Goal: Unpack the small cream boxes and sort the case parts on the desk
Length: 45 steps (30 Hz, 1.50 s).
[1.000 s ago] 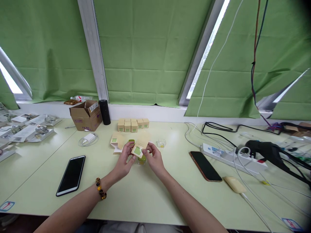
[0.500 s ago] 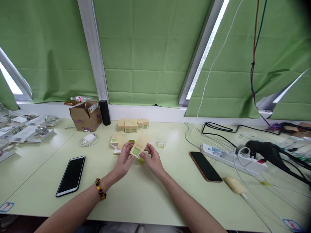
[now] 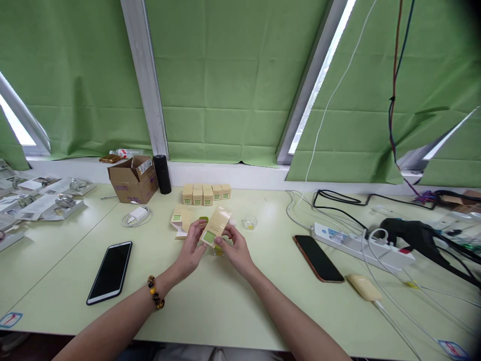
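Observation:
Between my two hands is a flat tan cardboard box (image 3: 216, 224) with a green square window at its lower end. My left hand (image 3: 193, 245) grips its left edge, and my right hand (image 3: 237, 249) pinches the lower right edge with thumb and fingers. Beneath it, partly hidden, a small clear container (image 3: 218, 252) with something green in it rests on the table. Behind my left hand lie more unfolded tan boxes (image 3: 178, 218) and a green piece (image 3: 203, 219). A small clear container (image 3: 249, 222) with a yellow spot stands to the right of my right hand.
Several folded small boxes (image 3: 203, 195) stand in a row at the back. A brown carton (image 3: 133, 180) and a black cylinder (image 3: 162, 174) are at back left. Phones lie left (image 3: 109, 273) and right (image 3: 318, 258). A power strip (image 3: 361, 244) with cables runs along the right.
The flat tan box has tilted slightly, so its printed face shows more fully now. My right fingers have shifted a little along its edge. The rest is unchanged.

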Tool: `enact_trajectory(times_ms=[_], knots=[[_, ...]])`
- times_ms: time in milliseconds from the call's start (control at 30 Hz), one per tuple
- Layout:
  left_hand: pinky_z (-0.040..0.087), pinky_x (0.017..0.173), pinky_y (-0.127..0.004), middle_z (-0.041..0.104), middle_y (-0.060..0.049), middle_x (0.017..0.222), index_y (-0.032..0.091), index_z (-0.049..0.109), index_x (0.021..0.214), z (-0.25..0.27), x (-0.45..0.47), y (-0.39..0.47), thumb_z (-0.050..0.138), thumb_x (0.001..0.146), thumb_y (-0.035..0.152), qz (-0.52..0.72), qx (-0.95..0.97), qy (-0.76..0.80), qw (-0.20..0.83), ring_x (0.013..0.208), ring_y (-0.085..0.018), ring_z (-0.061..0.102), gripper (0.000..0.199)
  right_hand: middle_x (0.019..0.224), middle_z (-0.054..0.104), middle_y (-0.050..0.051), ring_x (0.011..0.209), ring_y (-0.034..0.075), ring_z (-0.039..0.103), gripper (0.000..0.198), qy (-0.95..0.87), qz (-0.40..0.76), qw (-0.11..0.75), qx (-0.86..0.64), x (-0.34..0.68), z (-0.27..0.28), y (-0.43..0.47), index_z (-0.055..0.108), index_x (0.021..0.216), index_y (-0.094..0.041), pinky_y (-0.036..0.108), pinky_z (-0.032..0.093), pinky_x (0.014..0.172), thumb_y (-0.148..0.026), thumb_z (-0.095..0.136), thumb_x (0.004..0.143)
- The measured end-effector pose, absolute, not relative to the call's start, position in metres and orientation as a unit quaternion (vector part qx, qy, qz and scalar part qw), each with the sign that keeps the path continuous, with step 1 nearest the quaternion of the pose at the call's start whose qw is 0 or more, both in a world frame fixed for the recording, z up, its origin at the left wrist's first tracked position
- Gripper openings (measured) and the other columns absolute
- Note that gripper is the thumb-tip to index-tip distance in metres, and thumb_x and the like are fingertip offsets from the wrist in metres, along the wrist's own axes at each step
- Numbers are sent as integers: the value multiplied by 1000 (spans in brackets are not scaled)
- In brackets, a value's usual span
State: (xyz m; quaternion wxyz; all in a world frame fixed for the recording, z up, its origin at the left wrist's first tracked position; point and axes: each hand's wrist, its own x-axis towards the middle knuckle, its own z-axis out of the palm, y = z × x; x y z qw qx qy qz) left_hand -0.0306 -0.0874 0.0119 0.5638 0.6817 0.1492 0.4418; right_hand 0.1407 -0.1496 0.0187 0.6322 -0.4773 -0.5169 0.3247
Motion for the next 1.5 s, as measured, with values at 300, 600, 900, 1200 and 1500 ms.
enact_trajectory(times_ms=[300, 600, 900, 1200, 1500], knots=[[41, 114, -48, 53, -13, 148, 28, 33, 147, 12, -31, -93, 61, 85, 13, 419, 686, 153, 574, 140, -31, 49, 70, 85, 74, 5, 86, 24, 69, 50, -466, 353, 646, -490, 148, 18, -146, 70, 111, -20, 36, 53, 84, -60, 75, 83], [44, 111, -45, 58, -14, 142, 24, 43, 144, 16, -30, -97, 66, 96, 34, 432, 755, 241, 429, 132, -29, 56, 54, 93, 75, 6, 90, 23, 69, 51, -464, 352, 653, -484, 150, 15, -145, 67, 113, -20, 34, 53, 81, -59, 77, 82], [45, 112, -48, 62, -17, 142, 19, 49, 145, 5, -34, -90, 43, 106, 34, 441, 774, 259, 373, 132, -30, 58, 43, 120, 76, 12, 106, 28, 71, 56, -465, 378, 644, -475, 149, 12, -142, 67, 114, -22, 37, 56, 86, -65, 78, 79], [52, 104, -45, 68, -14, 131, 21, 51, 134, 11, -29, -93, 63, 96, 29, 444, 763, 279, 379, 125, -29, 65, 41, 115, 79, 13, 100, 31, 70, 72, -508, 350, 604, -505, 151, 5, -139, 76, 111, -20, 40, 55, 86, -81, 71, 74], [47, 112, -48, 61, -12, 142, 26, 49, 143, 11, -30, -98, 84, 78, 27, 432, 751, 287, 410, 133, -31, 59, 73, 119, 78, 13, 107, 32, 73, 64, -460, 406, 640, -463, 147, 16, -145, 72, 115, -21, 44, 60, 91, -71, 77, 77]])
